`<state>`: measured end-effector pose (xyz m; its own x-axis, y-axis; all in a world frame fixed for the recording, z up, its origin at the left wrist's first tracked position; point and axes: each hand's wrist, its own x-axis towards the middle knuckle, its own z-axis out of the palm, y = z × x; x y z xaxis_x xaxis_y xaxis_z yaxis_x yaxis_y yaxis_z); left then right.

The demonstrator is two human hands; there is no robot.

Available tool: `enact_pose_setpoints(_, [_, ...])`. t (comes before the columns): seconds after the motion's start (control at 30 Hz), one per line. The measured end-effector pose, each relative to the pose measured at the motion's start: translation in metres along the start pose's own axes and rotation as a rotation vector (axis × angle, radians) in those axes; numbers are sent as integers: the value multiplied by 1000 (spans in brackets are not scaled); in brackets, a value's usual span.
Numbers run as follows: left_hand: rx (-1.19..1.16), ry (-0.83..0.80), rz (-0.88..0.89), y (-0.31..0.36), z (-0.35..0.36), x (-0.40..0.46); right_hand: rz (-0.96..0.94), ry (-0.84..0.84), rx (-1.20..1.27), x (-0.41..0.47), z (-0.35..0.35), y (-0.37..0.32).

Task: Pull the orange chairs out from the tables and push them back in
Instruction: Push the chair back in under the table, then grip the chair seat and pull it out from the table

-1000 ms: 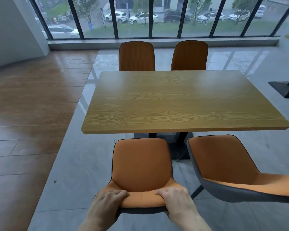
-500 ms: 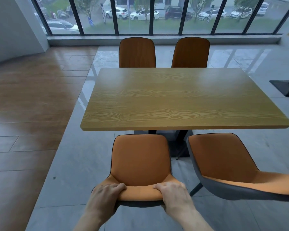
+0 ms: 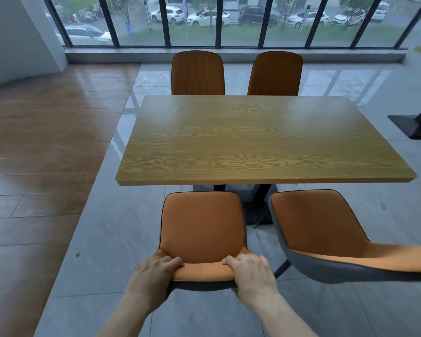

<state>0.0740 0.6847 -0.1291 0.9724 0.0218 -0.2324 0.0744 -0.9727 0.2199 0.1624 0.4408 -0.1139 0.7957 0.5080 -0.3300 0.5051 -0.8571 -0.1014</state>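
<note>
An orange chair (image 3: 202, 224) with a grey shell stands in front of me, its seat's front edge just short of the wooden table (image 3: 253, 139). My left hand (image 3: 153, 276) and my right hand (image 3: 250, 271) both grip the top of its backrest. A second orange chair (image 3: 326, 234) stands to its right, pulled out and turned sideways. Two more orange chairs (image 3: 197, 72) (image 3: 275, 72) are tucked in at the table's far side.
Tall windows (image 3: 216, 20) with dark frames run along the far wall. A black table base (image 3: 413, 125) sits at the right edge. Brown floor tiles (image 3: 41, 132) lie to the left, grey tiles under the table. A white wall (image 3: 17, 37) stands far left.
The chair in my hands has slid forward toward the table, and the view has moved closer with it. My grip on the backrest is unchanged.
</note>
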Motion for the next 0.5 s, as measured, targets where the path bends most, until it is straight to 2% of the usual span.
enact_pose_setpoints(0.17, [57,2,-58,15,-19,-9,62,-2,-4,-16,-11,-8])
enact_pose_setpoints(0.33, [0,103,-13,30,-36,-33,117,17,53,-51,-37,-5])
enact_pose_setpoints(0.5, [-22,117,3,54,-51,-55,204,38,74,-98,-64,-5])
